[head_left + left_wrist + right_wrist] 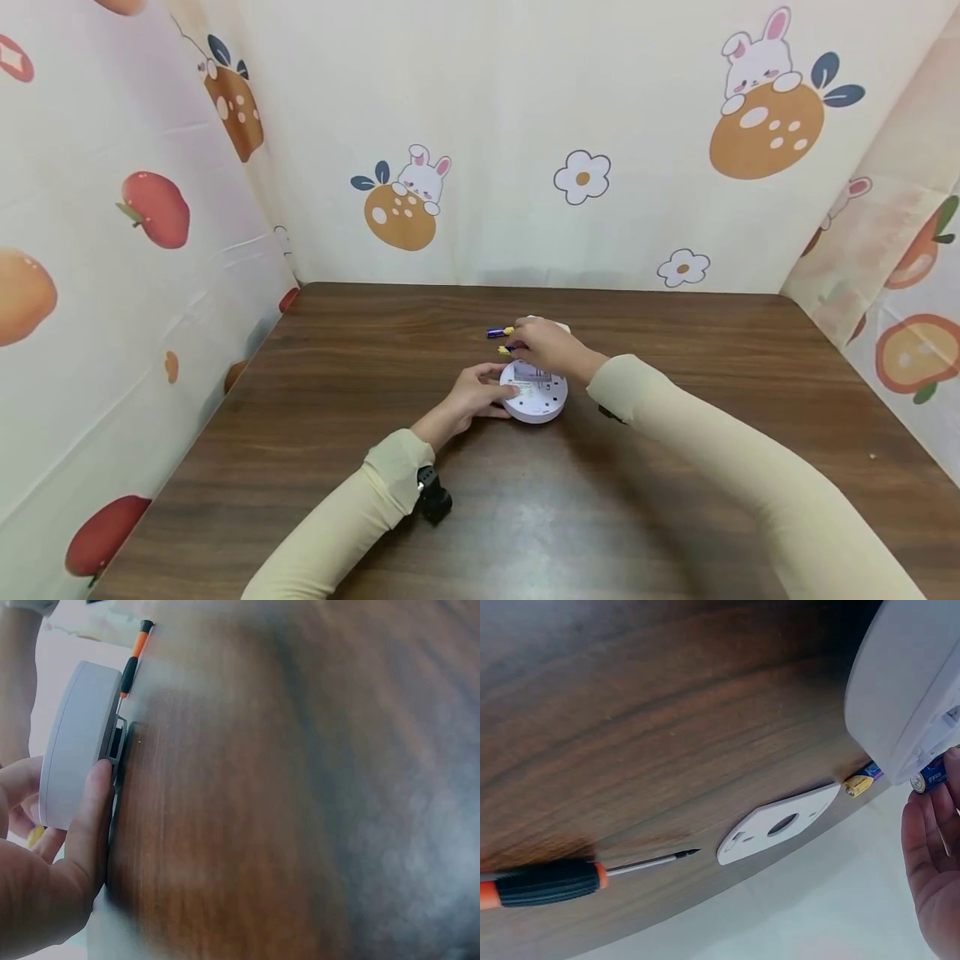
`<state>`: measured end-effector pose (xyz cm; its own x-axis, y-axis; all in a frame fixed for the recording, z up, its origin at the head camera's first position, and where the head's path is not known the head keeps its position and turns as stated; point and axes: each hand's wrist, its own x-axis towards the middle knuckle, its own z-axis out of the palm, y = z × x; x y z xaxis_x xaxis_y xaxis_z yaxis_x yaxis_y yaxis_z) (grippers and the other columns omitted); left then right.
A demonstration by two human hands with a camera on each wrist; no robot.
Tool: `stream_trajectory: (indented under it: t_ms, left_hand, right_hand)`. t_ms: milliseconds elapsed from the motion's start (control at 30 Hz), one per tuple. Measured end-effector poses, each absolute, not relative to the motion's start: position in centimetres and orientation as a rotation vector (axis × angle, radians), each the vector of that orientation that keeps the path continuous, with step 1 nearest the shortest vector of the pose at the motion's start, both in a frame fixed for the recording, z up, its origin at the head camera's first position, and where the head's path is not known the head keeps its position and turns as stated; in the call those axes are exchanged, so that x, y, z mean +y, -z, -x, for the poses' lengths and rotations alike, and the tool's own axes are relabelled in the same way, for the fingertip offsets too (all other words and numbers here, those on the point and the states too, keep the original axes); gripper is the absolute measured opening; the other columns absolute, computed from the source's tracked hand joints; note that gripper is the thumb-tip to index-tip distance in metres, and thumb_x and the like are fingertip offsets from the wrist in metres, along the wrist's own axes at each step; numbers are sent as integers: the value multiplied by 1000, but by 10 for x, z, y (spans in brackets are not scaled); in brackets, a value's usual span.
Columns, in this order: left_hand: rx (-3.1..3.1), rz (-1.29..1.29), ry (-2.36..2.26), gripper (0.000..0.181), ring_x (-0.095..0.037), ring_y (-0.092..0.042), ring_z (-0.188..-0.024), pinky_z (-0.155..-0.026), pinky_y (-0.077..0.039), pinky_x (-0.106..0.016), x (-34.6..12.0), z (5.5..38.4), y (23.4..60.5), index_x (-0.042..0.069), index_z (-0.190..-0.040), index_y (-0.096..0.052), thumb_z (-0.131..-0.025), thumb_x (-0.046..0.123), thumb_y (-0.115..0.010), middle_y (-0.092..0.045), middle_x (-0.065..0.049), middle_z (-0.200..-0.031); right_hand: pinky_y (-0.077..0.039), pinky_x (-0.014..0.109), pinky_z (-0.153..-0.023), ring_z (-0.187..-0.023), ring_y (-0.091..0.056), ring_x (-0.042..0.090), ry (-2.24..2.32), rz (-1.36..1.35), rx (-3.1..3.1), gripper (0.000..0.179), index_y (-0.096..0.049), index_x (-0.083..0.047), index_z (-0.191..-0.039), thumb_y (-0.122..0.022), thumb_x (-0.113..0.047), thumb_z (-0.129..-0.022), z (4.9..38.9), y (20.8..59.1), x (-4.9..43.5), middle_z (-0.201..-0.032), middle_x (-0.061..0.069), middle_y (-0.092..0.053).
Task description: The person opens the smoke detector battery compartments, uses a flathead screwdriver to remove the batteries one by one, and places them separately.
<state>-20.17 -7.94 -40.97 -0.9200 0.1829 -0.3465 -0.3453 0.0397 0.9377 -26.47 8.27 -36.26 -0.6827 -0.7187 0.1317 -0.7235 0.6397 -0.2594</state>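
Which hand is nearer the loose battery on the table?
Right. The right hand is just beside the loose battery, pinching a second battery; the left hand is farther off, toward the person, holding the round white device.

A right hand (934, 862) partly hides a blue battery (931, 774) beside the round white device (900, 682), itself cropped by the right wrist view's edge.

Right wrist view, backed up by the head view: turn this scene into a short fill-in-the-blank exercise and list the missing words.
1. The person's left hand grips the round white plastic device, while the right hand pinches a small blue cylindrical ____.
2. The metal-shafted screwdriver has a handle coloured black and ____.
3. Of the screwdriver's two ends, handle and tip, the ____ is nearer the flat white plate.

Missing words: battery; orange; tip.
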Motion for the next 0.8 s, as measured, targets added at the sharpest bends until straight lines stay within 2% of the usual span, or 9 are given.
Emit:
stream_trajectory:
  t_ms: [400, 800]
  left_hand:
    - [1932, 126, -1999, 49, -17, -62, -67, -62, -60, -37, -80, 200, 414, -2, -129, -53, -83, -4, -69, -59, -14, -95]
    - [1930, 105, -2000, 49, -17, -62, -66, -61, -60, -36, -81, 201, 414, -2, -130, -53, -83, -4, -68, -60, -15, -94]
  right_hand:
    - [-54, 31, -84, -93, -62, 21, -201, -1291, -2872, 14, -73, -3, -102, -65, -7, -90, 293, 378, 65, -95, 6, -62]
    - [-55, 31, -81, -87, -60, 19, -165, -1264, -2884, 13, -72, -2, -100, -63, -7, -92, 310, 387, 59, -92, 6, -60]
